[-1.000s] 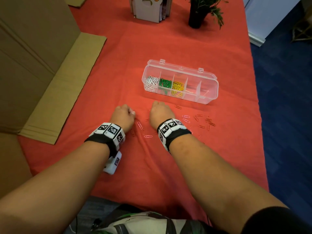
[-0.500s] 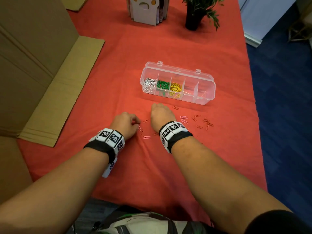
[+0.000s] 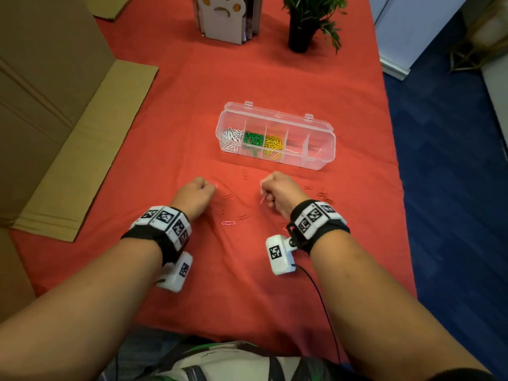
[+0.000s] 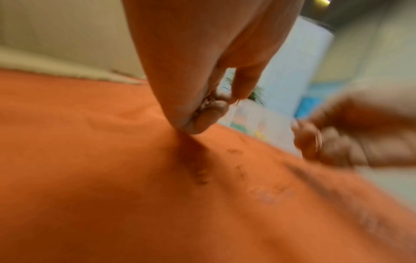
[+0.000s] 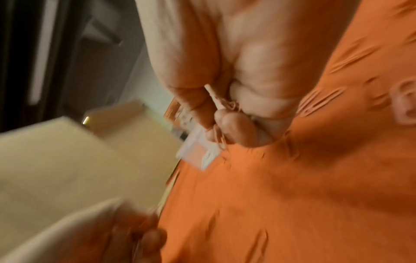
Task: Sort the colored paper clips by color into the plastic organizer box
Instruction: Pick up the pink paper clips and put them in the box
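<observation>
The clear plastic organizer box (image 3: 321, 163) lies open on the red cloth, with white clips (image 3: 231, 136), green clips (image 3: 252, 138) and yellow clips (image 3: 273, 143) in its three left compartments. My left hand (image 3: 209, 188) is curled just in front of it, and a pink clip (image 3: 215, 185) shows at its fingertips. My right hand (image 3: 265, 192) pinches pink clips (image 3: 262, 198); the right wrist view shows them (image 5: 221, 105) bunched inside the curled fingers (image 5: 234, 128). Loose red and pink clips (image 3: 228, 223) lie between and right of the hands.
Flattened cardboard (image 3: 82, 149) covers the table's left side. A paw-print holder (image 3: 225, 17) and a potted plant (image 3: 302, 31) stand at the far end. More red clips (image 3: 324, 196) lie right of my right hand. The table's right edge drops to blue floor (image 3: 453, 188).
My right hand has risen off the cloth and turned, with pink clips in its fingers. The left hand shifted toward a pink clip, which now sits at its fingertips.
</observation>
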